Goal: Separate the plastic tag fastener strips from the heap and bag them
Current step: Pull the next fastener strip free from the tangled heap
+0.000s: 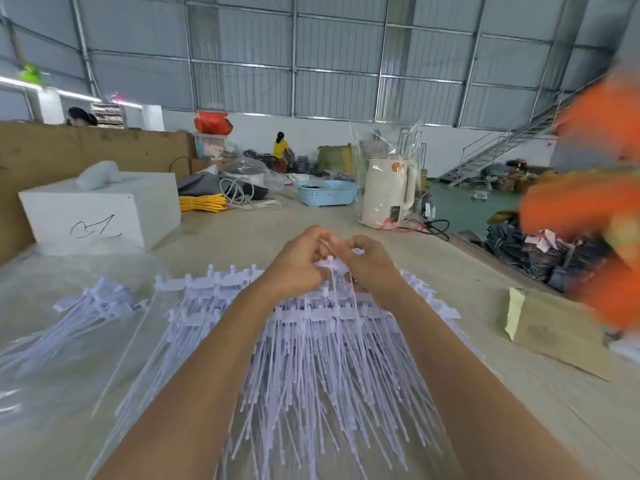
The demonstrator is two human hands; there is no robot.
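Both forearms come in from the bottom edge and meet over the far end of the heap (311, 358), so I'll use the heap as the landmark. Left hand (298, 265) and right hand (367, 268) are curled in tight next to each other, almost touching, fingers pinching the head bar of one fastener strip (330, 263) right above the heap's far edge. Both sit about equally close to it, neither is reaching.

Key bit: the strip's thin tails hang from the hands down toward the camera, same way the whole heap runs, head bars at the far side, tails fanning near. So my guess is the peel goes up and away along that axis, otherwise the tails snag on their neighbours.

Left of the heap there's a smaller pile (93, 299) of separated strips on what looks like clear plastic, maybe the bag, can't tell for sure. Right of the heap, a brown paper packet (550, 327) on the surface (485, 296). Beyond the heap: a white box (104, 209), a blue basket (327, 192) and a cream kettle (388, 188). Something blurry and orange (595, 202) fills the right edge.
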